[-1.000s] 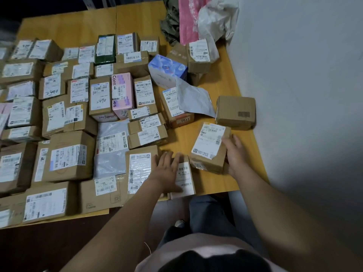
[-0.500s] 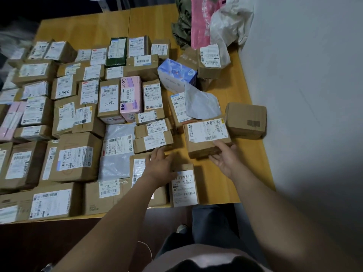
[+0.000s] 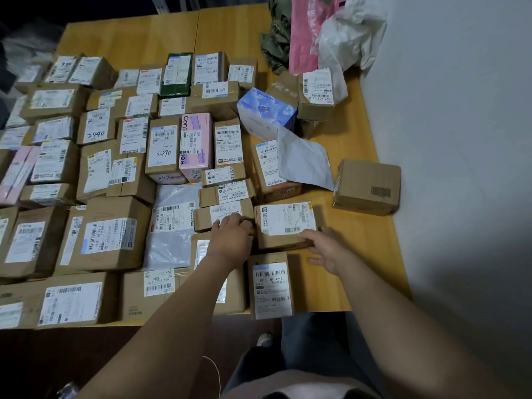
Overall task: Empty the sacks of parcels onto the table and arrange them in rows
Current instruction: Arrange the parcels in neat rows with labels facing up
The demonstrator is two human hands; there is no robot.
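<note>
Many labelled cardboard parcels lie in rows across the wooden table (image 3: 359,254). One brown parcel with a white label (image 3: 285,223) rests flat at the right end of a row, beside a small box (image 3: 221,214). My right hand (image 3: 325,249) grips that parcel's near right edge. My left hand (image 3: 230,239) lies on the small box with its fingertips at the parcel's left side, holding nothing. Another labelled parcel (image 3: 270,286) lies just in front, at the table's near edge.
Unsorted at the right are a plain brown box (image 3: 367,187), a grey mailer (image 3: 302,159), a blue box (image 3: 266,113) and a taped box (image 3: 315,93). A pink bag (image 3: 305,36) and a white bag (image 3: 351,33) lie at the far right corner. A wall borders the table's right side.
My right hand carried the labelled parcel away from me and leftward, turned it and set it flat beside the small boxes. My left hand moved forward onto the small box.
</note>
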